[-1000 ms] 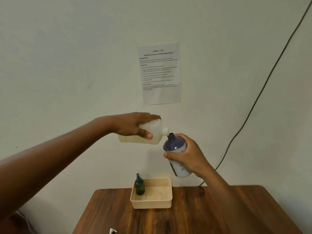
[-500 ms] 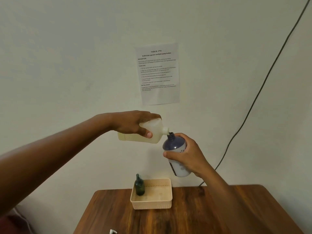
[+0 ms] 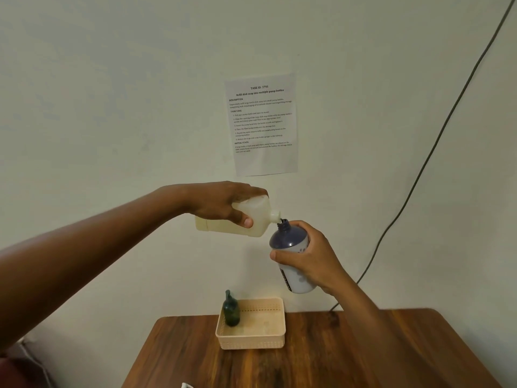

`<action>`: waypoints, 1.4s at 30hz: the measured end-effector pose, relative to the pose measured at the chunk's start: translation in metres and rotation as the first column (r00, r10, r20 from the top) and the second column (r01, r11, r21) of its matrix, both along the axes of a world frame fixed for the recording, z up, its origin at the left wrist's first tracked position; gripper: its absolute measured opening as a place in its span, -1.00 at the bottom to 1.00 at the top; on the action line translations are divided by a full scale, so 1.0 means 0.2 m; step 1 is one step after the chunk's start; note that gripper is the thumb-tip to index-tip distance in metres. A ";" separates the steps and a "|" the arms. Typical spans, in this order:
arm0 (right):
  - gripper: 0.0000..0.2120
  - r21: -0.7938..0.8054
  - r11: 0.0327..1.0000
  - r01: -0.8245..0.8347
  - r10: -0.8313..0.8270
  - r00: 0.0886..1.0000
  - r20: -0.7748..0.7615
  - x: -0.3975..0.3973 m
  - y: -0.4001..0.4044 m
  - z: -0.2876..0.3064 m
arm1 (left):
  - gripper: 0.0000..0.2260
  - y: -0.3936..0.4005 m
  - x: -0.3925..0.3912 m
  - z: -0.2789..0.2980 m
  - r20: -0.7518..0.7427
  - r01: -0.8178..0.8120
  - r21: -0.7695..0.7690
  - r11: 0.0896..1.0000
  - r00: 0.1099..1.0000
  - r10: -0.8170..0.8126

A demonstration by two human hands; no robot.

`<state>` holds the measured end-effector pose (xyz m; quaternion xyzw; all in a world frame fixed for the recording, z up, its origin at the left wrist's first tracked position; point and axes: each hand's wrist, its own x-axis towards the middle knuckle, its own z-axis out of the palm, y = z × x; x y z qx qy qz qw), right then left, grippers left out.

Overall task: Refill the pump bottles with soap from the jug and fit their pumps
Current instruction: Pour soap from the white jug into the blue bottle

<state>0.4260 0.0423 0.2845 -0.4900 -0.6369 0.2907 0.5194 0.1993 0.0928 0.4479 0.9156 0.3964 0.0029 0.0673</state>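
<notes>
My left hand (image 3: 223, 204) grips a translucent soap jug (image 3: 260, 219) lying on its side in the air, its spout touching the open mouth of a blue and white pump bottle (image 3: 291, 247). My right hand (image 3: 310, 260) holds that bottle, tilted a little to the left, well above the table. A dark green bottle (image 3: 231, 309) with its pump fitted stands upright in the left corner of a beige basket (image 3: 253, 341). A small white part (image 3: 185, 385) shows at the bottom edge; I cannot tell what it is.
The wooden table (image 3: 321, 357) stands against a pale wall. A printed task sheet (image 3: 261, 123) is stuck to the wall above my hands. A dark cable (image 3: 419, 169) runs down the wall at the right to behind the table.
Both hands keep their grip. The jug's spout has dipped slightly, down against the bottle's mouth. The view has shifted a little.
</notes>
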 end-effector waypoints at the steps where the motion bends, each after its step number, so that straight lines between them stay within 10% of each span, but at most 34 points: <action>1: -0.42 0.000 1.000 0.001 -0.001 1.000 -0.003 0.00 0.00 0.00 | -0.31 0.00 0.00 0.00 0.004 0.003 -0.004 1.000 1.000 -0.003; 42: -0.43 0.020 1.000 -0.001 0.002 1.000 -0.016 -0.02 -0.01 0.05 | -0.34 0.03 -0.03 0.08 0.019 0.011 -0.025 1.000 1.000 -0.011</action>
